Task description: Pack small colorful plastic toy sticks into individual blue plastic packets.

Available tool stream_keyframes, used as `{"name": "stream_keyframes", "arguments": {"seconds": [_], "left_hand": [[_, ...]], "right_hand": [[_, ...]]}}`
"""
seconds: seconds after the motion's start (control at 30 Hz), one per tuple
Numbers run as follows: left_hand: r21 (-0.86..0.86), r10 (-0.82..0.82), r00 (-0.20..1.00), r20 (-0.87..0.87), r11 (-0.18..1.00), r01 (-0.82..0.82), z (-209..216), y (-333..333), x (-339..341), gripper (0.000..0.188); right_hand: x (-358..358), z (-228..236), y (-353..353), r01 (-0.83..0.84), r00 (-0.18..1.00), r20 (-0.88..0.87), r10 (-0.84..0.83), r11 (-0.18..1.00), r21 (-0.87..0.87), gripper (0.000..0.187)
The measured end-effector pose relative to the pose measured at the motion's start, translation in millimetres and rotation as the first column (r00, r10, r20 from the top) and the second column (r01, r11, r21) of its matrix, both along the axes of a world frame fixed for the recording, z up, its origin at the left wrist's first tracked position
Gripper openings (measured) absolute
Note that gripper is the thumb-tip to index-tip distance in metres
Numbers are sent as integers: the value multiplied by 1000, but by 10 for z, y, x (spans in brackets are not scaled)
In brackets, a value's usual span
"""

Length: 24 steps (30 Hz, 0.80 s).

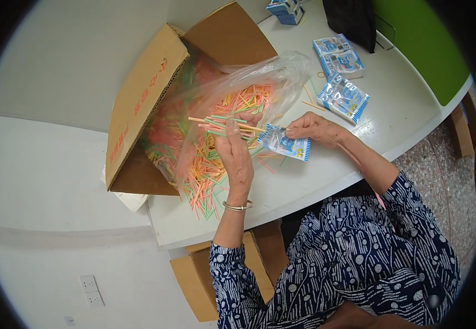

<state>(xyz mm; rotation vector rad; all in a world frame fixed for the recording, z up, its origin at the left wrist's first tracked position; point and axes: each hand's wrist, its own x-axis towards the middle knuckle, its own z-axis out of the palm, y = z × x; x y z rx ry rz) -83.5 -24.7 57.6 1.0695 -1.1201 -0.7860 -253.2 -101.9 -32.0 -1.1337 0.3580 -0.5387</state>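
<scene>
My left hand is closed around a bundle of thin pastel straws in pink, green and orange. The ends of the bundle point at the edge of a small blue-and-white packet; whether any are inside it I cannot make out. Thumb and fingers of my right hand pinch that packet at its upper right. Behind my left hand, a heap of loose straws spills from a clear plastic bag onto the table. The bag comes out of a cardboard box lying on its side.
More blue-and-white packets lie at the far right of the white table, with a stack of packets at the back. A black bag stands beside them. Open cardboard boxes sit below the table's near edge.
</scene>
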Motion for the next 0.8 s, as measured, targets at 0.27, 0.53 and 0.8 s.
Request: {"name": "stream_keyframes", "arguments": {"seconds": [0.27, 0.53, 0.8], "left_hand": [[-34, 2, 976, 220, 999, 5, -46, 131, 60, 34], [-26, 36, 981, 193, 999, -32, 26, 198, 128, 36], [-24, -17, 947, 321, 999, 26, -61, 136, 135, 35]], "right_hand": [[-3, -8, 10, -6, 999, -50, 2, 997, -82, 25], [-15, -1, 10, 26, 995, -96, -42, 986, -166, 25], [-11, 10, 15, -13, 993, -115, -8, 984, -177, 26]]}}
